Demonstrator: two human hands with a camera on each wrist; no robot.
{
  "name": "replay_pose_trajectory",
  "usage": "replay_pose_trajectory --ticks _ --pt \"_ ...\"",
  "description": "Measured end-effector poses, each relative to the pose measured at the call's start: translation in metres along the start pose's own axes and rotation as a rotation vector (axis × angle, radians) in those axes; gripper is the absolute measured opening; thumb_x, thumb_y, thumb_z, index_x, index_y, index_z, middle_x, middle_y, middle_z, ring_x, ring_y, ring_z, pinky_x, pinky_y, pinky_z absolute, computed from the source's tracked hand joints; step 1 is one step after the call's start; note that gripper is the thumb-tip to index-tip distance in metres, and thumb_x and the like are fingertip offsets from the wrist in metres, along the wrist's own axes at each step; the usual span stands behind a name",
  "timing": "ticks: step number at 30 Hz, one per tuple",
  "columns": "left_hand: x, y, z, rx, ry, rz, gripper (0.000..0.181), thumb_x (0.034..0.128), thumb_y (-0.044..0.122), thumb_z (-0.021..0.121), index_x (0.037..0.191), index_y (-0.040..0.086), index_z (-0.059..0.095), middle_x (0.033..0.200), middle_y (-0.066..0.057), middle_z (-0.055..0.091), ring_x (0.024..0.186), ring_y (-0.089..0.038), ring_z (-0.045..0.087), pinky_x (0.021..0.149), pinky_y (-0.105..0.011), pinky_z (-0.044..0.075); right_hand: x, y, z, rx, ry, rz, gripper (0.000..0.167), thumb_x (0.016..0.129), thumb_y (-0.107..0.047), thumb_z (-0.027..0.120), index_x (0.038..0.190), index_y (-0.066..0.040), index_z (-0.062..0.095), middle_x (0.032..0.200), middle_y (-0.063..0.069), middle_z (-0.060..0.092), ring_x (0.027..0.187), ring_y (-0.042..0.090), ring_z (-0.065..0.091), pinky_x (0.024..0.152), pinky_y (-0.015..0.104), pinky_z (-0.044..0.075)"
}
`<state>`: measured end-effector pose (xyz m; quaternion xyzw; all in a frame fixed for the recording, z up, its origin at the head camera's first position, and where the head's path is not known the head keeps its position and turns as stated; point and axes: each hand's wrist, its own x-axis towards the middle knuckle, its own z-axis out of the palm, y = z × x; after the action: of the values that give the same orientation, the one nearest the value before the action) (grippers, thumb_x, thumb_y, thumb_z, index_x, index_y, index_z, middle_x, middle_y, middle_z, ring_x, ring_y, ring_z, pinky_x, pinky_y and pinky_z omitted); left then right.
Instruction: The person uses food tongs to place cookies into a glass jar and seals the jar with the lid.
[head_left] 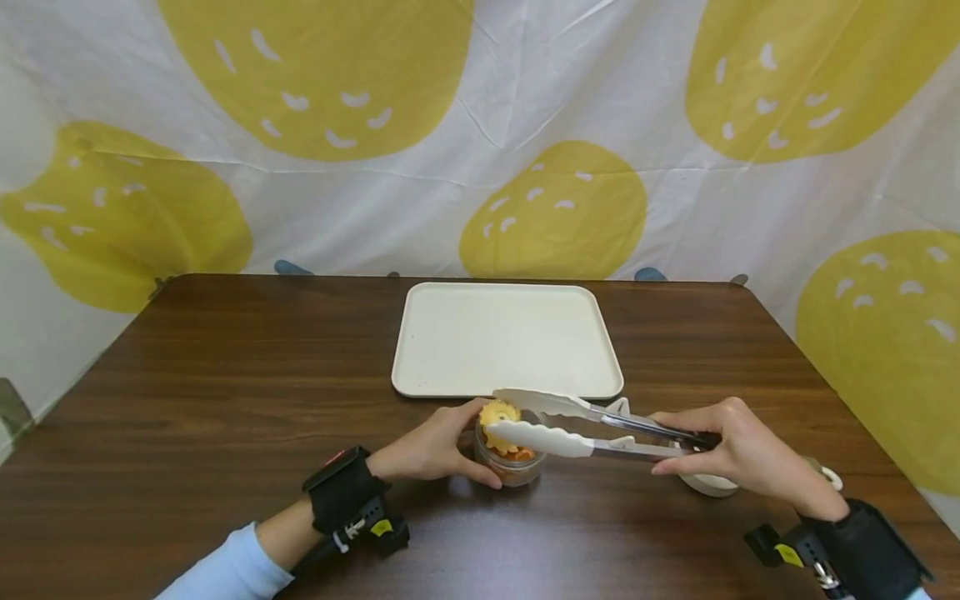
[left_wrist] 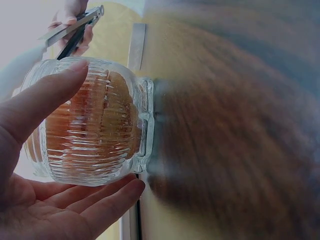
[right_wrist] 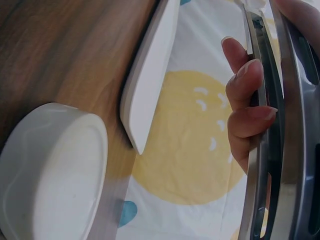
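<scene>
My left hand (head_left: pixel 429 447) holds a ribbed clear glass jar (left_wrist: pixel 90 165) on the table, thumb on one side and fingers on the other. Orange-brown pieces show through its wall. At the jar's mouth is a yellow, scalloped-edged cookie (head_left: pixel 498 413) with a hole in it. My right hand (head_left: pixel 761 457) grips metal tongs (head_left: pixel 630 448) with white scalloped tips. Those tips lie over the jar, one on each side of the cookie; whether they pinch it I cannot tell. Beneath my right hand sits a round white dish (right_wrist: pixel 65 170), partly hidden in the head view.
Behind the jar lies a cream rectangular tray (head_left: pixel 506 342) on the dark wooden table (head_left: pixel 247 400). A small pale ring-like thing (head_left: pixel 832 478) shows beside my right wrist. A white cloth with yellow shapes (head_left: pixel 555 208) hangs beyond the table's far edge.
</scene>
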<state>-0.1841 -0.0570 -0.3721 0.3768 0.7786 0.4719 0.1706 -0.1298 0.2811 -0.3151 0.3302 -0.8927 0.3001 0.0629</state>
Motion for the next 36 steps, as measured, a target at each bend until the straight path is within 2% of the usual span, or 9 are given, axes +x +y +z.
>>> replay_pose_trajectory --ticks 11,25,31,36 --pt "0.0008 -0.0030 0.0001 -0.015 0.000 0.001 0.070 0.0661 0.012 0.078 0.123 0.001 0.040 0.118 -0.011 0.051 0.111 -0.022 0.049 0.088 -0.025 0.045 -0.0030 0.0019 0.0054 -0.032 0.021 -0.001 0.046 0.064 -0.020 0.078 0.099 0.006 0.065 0.088 0.013 0.067 0.062 -0.003 0.051 0.048 0.014 0.039" --pt "0.0003 -0.0009 -0.0008 -0.002 0.004 -0.014 0.072 0.0662 0.014 0.078 0.126 0.002 0.040 0.120 -0.009 0.052 0.113 -0.021 0.048 0.088 -0.027 0.046 -0.0057 0.0084 0.0076 -0.024 0.068 -0.047 0.042 0.062 -0.017 0.080 0.098 0.001 0.067 0.081 0.007 0.068 0.063 -0.002 0.052 0.052 0.012 0.041" --pt "0.0004 -0.0012 -0.0005 -0.003 0.002 -0.009 0.072 0.0662 0.014 0.078 0.126 0.002 0.039 0.121 -0.010 0.052 0.114 -0.023 0.048 0.088 -0.025 0.045 -0.0075 0.0081 0.0080 -0.013 0.069 -0.033 0.042 0.062 -0.017 0.079 0.098 0.000 0.067 0.081 0.006 0.068 0.063 -0.002 0.052 0.052 0.012 0.041" --pt "-0.0005 0.0001 -0.0006 -0.021 0.000 -0.009 0.071 0.0660 0.013 0.078 0.124 0.001 0.040 0.120 -0.011 0.052 0.113 -0.022 0.048 0.088 -0.024 0.045 -0.0086 0.0078 0.0090 -0.006 0.056 -0.018 0.043 0.062 -0.017 0.079 0.099 0.001 0.067 0.085 0.008 0.068 0.068 0.000 0.058 0.055 0.011 0.044"
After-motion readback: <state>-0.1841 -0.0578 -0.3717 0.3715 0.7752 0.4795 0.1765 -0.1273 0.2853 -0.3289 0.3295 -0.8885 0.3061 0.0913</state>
